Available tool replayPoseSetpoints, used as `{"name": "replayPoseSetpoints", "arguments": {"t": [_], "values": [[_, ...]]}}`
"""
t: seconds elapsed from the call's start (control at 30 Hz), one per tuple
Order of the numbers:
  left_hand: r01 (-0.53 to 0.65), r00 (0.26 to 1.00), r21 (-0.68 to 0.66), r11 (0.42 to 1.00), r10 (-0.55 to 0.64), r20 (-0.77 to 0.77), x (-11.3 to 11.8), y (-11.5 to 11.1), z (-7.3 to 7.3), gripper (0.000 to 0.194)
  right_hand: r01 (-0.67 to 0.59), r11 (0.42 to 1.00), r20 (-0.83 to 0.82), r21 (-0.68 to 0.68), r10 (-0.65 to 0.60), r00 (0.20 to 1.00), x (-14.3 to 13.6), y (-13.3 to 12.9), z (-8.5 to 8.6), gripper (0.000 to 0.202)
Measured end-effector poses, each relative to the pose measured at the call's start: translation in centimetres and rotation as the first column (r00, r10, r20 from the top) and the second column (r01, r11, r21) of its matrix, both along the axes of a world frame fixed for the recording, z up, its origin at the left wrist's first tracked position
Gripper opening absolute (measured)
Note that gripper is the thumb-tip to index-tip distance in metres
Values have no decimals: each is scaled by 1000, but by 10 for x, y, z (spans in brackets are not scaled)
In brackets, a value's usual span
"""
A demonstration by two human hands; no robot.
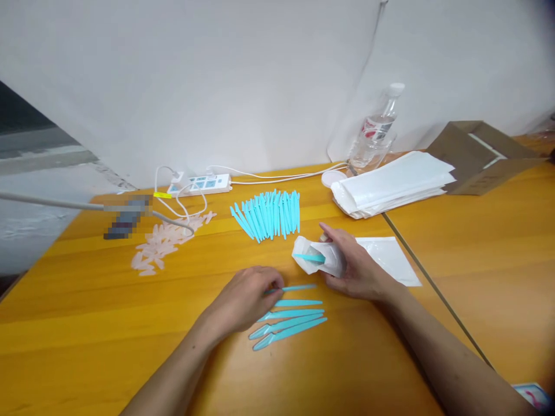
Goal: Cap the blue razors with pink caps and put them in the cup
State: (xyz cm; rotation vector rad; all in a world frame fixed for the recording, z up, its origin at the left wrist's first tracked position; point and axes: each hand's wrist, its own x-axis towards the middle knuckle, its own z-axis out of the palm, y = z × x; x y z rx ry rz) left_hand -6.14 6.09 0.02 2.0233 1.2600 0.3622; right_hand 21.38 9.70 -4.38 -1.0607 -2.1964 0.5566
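Observation:
My left hand [249, 297] is closed in a pinch on one slim turquoise eyebrow razor [301, 287], just above the wood surface. Below it several more turquoise razors [299, 325] lie spread in a loose row, handles pointing right. My right hand [353, 263] is wrapped around a white padded envelope [333, 257], its mouth gaping to the left. Inside that mouth a turquoise razor [310, 258] shows; how many are in there is hidden. Under my right wrist lies another white envelope [388, 260], flat on the table.
Beyond my hands is a dense row of turquoise razors [271, 214]. Pale pink small pieces [158, 245] lie scattered left, near a cable and a power strip [210, 184]. At back right are stacked white envelopes [390, 185], a plastic bottle [377, 127] and a cardboard box [477, 156].

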Motion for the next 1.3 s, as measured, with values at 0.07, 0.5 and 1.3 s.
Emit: {"name": "replayPoseSetpoints", "arguments": {"t": [0.07,0.5,1.3], "values": [[-187,956,-59,981,196,220,-13,1,10,17,7,1000,-8,-18,-7,1000,0,0,1,98],[-462,816,58,885,399,417,53,2,-10,34,11,999,-119,-36,-16,993,-7,-5,1,96],[-504,642,-239,830,545,538,32,-7,-7,21,-20,989,-46,-148,13,999,-17,-12,2,98]]}}
